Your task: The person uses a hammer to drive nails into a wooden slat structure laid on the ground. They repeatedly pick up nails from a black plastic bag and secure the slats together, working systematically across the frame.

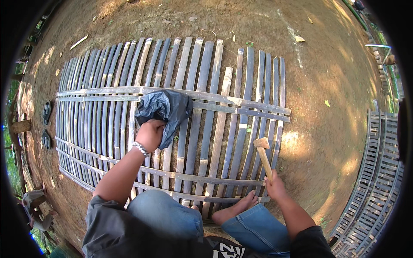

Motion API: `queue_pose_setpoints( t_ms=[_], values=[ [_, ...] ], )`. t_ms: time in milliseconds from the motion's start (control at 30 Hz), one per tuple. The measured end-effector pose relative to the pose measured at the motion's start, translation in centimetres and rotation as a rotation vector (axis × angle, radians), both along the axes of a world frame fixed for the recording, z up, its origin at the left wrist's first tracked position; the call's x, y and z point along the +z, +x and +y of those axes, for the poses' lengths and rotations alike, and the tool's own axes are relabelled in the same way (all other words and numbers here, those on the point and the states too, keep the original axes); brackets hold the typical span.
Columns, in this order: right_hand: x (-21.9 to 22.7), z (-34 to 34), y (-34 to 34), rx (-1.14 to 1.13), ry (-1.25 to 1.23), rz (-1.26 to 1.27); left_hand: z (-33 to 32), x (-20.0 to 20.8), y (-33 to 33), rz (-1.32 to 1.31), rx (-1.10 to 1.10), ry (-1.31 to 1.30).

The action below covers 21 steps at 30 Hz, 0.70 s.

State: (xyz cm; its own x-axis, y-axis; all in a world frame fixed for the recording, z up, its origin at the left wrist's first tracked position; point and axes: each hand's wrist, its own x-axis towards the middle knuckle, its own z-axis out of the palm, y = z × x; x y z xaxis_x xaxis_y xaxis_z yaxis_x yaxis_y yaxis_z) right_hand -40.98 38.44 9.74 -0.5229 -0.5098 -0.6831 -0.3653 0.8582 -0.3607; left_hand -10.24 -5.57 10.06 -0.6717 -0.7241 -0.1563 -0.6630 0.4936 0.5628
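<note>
My left hand [150, 135], with a metal-banded watch on its wrist, is at the mouth of a crumpled black plastic bag [174, 107]. Its fingers reach into the dark opening, so their tips and anything in them are hidden. The bag rests on a panel of bamboo slats [195, 142] held together by crosswise strips. At the right, my right hand [275, 187] is closed round the lower handle of a wooden mallet [263, 157]. The mallet's pale head points up and away, above the panel's right side.
My bare foot [236, 209] rests at the panel's near edge. Bare earth [327, 86] surrounds the panel. Dark sandals [46, 112] lie to the left. Another slatted bamboo panel [374, 172] is at the far right. Part of a person [39, 209] shows at lower left.
</note>
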Motion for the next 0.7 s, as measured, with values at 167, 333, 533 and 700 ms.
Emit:
queue_pose_setpoints(
  t_ms=[167, 333, 533, 700],
  values=[
    [-0.4, 0.0, -1.1, 0.052, -0.005, 0.005, -2.3, -8.0, -1.2, -0.239, 0.173, -0.132],
    [1.5, -0.5, -0.9, 0.041, 0.007, 0.034, -2.2, -8.7, -2.7, -0.274, 0.17, -0.192],
    [3.7, -2.3, -0.7, 0.021, 0.087, -0.007, -2.2, -5.8, -4.0, -0.231, 0.309, -0.037],
    [3.1, -2.3, -0.5, 0.084, 0.074, 0.023, -2.6, -3.1, -2.6, -0.186, 0.308, -0.025]
  ],
)
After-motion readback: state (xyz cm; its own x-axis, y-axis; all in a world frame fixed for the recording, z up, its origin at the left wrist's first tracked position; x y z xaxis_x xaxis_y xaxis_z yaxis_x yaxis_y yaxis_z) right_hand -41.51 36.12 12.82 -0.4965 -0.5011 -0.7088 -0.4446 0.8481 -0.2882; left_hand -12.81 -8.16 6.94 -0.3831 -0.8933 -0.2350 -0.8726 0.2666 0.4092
